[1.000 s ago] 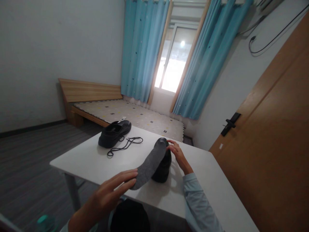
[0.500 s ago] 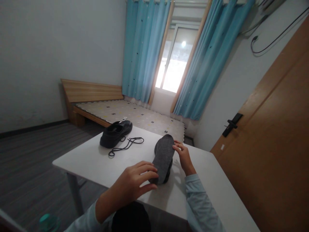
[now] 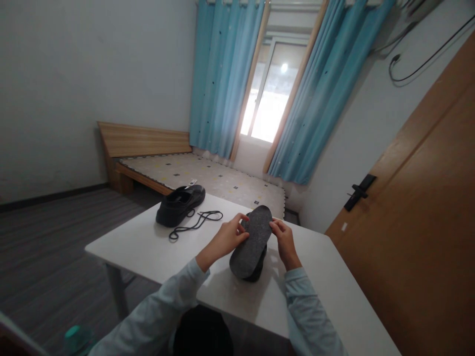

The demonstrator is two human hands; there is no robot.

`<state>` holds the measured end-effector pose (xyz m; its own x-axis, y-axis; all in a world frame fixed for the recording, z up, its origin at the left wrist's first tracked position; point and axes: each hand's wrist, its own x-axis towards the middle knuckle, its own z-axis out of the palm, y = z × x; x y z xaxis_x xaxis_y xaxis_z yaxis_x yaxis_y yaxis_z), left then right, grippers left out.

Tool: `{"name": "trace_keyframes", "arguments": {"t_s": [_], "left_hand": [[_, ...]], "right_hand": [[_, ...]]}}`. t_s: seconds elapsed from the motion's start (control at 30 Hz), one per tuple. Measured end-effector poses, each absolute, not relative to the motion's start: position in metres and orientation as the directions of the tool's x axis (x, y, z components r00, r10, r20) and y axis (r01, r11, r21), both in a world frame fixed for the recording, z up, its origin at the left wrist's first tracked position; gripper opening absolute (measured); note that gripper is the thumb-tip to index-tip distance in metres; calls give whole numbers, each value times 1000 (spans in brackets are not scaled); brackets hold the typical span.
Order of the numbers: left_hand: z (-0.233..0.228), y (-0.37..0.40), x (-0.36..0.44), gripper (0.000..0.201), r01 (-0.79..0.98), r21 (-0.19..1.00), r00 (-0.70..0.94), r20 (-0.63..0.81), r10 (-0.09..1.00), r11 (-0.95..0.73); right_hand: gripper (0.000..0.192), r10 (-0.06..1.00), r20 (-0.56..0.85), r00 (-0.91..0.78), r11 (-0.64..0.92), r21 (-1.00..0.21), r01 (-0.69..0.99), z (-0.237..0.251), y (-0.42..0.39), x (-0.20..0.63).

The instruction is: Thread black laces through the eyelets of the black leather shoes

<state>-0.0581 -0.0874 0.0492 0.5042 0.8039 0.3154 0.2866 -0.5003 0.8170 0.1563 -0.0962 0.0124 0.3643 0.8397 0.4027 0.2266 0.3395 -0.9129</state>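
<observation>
A dark grey insole (image 3: 252, 242) is held over a black shoe (image 3: 257, 271), which is mostly hidden beneath it on the white table (image 3: 319, 277). My left hand (image 3: 232, 235) pinches the insole's left edge near its upper half. On the opposite edge, the fingers of my right hand (image 3: 284, 240) are closed at about the same height. A second black shoe (image 3: 176, 210) stands at the table's far left with a small white tag (image 3: 192, 183) at its tongue. Beside it lies a loose black shoelace (image 3: 193, 226).
Behind the table is a wooden bed frame with a patterned mattress (image 3: 218, 178). Blue curtains (image 3: 226, 79) hang at the window. To the right is a brown door (image 3: 419, 198) with a black handle (image 3: 359, 192). A teal object (image 3: 76, 336) is on the floor at lower left.
My left hand has moved from the insole's near end up to its left edge and closed there. The insole has shifted slightly, its upper end now farther right.
</observation>
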Motion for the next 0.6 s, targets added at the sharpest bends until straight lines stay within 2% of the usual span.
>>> {"name": "trace_keyframes", "arguments": {"t_s": [0.1,0.2,0.37,0.6], "left_hand": [[56,-82,-57,37,282,816,525,310,793,-505],[65,-74,-60,39,296,806,527,309,792,-512],[68,-45,-74,40,368,775,458,330,826,-514],[48,1,-110,39,494,767,306,288,907,-410]], "right_hand": [[32,870,342,356,319,-940,125,12,-96,155],[37,881,350,319,337,-937,97,13,-96,155],[44,893,391,222,348,-914,211,13,-98,158],[36,898,396,190,329,-893,306,12,-99,159]]}}
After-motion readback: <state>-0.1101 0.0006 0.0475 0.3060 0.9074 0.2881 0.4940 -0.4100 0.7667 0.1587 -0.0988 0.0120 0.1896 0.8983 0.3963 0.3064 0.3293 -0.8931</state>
